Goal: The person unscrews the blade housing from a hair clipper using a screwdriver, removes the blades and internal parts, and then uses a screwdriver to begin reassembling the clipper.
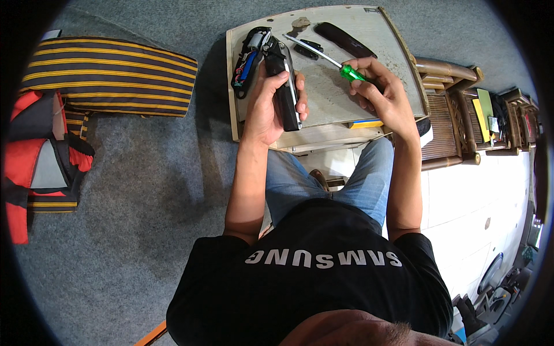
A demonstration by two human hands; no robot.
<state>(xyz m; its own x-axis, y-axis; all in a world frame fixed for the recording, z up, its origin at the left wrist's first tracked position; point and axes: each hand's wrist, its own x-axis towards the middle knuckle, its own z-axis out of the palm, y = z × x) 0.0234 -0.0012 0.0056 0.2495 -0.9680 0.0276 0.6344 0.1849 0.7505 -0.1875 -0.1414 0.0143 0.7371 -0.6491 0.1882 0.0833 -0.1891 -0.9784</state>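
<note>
My left hand is closed around a black hair clipper with a silvery strip along its side, held upright over the table's near left part. In my right hand is a screwdriver with a green handle, gripped between thumb and fingers. Its metal shaft slants up and left, the tip close to the clipper's top but apart from it. Beside the clipper lies an opened black housing with a motor, a blue cell and wires showing. A small black part lies under the screwdriver shaft.
A long dark cover and a small brownish clump lie on the pale wooden table. A yellow and blue item shows at its near edge. Bamboo furniture stands right; a striped cushion lies left.
</note>
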